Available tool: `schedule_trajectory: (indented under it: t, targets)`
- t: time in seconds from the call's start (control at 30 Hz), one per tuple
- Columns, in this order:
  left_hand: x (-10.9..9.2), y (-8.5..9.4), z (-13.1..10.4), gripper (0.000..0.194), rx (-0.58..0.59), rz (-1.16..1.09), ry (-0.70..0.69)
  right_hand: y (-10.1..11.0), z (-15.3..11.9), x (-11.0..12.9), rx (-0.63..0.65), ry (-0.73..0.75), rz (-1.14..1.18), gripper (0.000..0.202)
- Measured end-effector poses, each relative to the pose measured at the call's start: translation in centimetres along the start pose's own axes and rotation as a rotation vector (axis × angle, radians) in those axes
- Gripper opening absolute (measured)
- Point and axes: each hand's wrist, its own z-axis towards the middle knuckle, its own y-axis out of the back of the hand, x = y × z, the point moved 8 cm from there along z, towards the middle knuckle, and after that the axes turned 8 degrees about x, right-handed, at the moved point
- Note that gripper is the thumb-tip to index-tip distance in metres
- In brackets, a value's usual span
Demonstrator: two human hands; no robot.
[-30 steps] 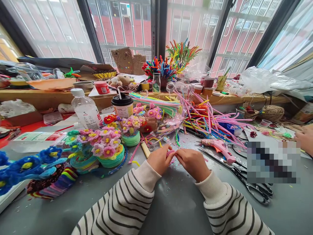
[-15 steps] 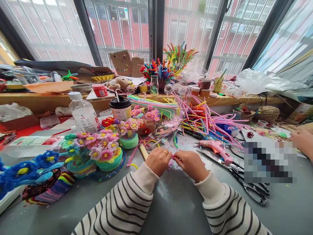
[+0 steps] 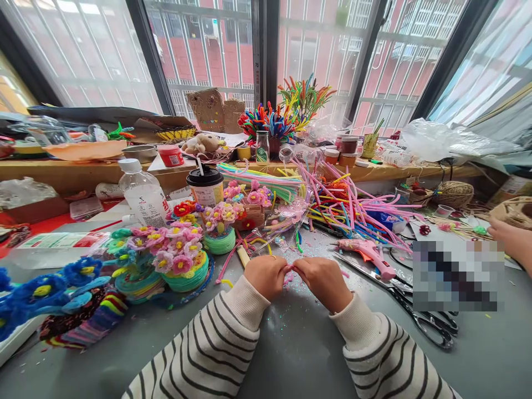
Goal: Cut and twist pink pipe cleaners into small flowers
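Note:
My left hand and my right hand meet over the grey table, fingers pinched. Between their fingertips is a small pink pipe cleaner, mostly hidden by the fingers; a pink end shows just past my right hand. Beside my left hand lies a tool with a pale handle. To the left stand pots of fuzzy pink flowers with coiled green bases. Off to my right are a pink glue gun and black-handled scissors.
A heap of loose pipe cleaners lies behind my hands. A plastic bottle and a lidded cup stand at the back left. Blue fuzzy flowers fill the near left. Another person's hand touches a twine roll at far right.
My fingers have shifted slightly around the pink pipe cleaner, and my left hand has turned a little. At far right, a twine roll has come into view by the other person's hand.

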Motion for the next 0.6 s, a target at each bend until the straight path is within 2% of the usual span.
schedule_trajectory:
  t: [0.27, 0.6]
  targets:
    - [0.2, -0.46, 0.08, 0.034, 0.041, -0.011, 0.043, -0.21, 0.08, -0.18, -0.003, -0.026, 0.032, 0.02]
    - [0.1, -0.19, 0.02, 0.034, -0.026, 0.024, 0.025, 0.27, 0.04, -0.22, -0.028, -0.039, 0.046, 0.02]
